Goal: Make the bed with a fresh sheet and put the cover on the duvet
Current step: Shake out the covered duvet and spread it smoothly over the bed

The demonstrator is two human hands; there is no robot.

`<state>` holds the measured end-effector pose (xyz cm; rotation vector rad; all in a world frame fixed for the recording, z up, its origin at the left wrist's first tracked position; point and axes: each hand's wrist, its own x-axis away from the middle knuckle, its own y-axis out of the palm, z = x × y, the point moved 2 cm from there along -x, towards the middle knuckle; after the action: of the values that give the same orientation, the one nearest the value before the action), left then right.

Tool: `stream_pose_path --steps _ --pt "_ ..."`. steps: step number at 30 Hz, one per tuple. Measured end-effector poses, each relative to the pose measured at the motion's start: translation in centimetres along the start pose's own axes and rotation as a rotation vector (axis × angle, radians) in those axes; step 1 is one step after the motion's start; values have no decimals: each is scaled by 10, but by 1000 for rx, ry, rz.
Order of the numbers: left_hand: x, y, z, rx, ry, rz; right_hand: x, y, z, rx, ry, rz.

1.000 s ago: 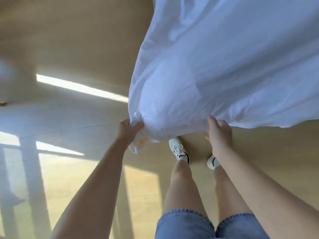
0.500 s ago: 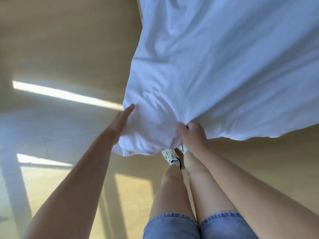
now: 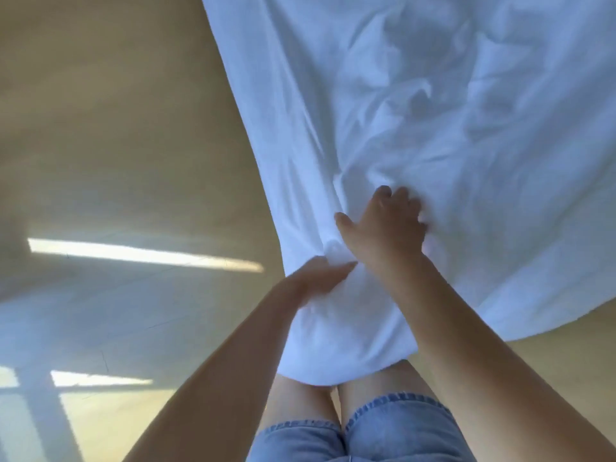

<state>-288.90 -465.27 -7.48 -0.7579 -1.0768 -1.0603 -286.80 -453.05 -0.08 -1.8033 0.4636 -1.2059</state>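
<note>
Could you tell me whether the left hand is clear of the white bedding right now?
No, the left hand lies against the hanging white bedding, close beside the right hand.

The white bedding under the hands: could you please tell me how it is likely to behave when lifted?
The white bedding is probably floppy: it creases and bunches around the right hand. Its rounded corner by the left hand looks puffy, so it is likely light yet bulky. The loose edge would probably sag if let go.

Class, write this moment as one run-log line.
step: handling white cloth | left hand: on cloth, grip blurred | right hand: grips cloth | corner: hangs over legs
</note>
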Motion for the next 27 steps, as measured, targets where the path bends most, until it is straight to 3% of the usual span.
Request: stream_pose_path --steps 3,5,10,13,17,19,21,23,26,27 --pt "4 27 16 32 35 -73 -13 20 19 171 196 -127" --pt "7 29 21 47 86 9 -11 34 29 198 224 -141" --pt "28 -13 21 -3 149 85 -17 45 10 48 267 -116" --pt "67 -52 7 112 237 154 4 30 -15 -123 315 105" --pt "157 -114 -43 220 385 313 57 13 -83 -346 128 560" --pt "179 -149 -71 302 360 428 76 22 -129 -433 68 647" --pt "170 -180 -98 278 325 517 82 48 -166 -532 82 476" --pt "137 -203 -124 252 260 575 77 84 -188 -609 51 181" --pt "71 -215 -144 267 143 613 71 132 -188 -738 -34 -235" --pt "51 -214 -146 229 84 610 74 142 -185 -781 -25 -303"
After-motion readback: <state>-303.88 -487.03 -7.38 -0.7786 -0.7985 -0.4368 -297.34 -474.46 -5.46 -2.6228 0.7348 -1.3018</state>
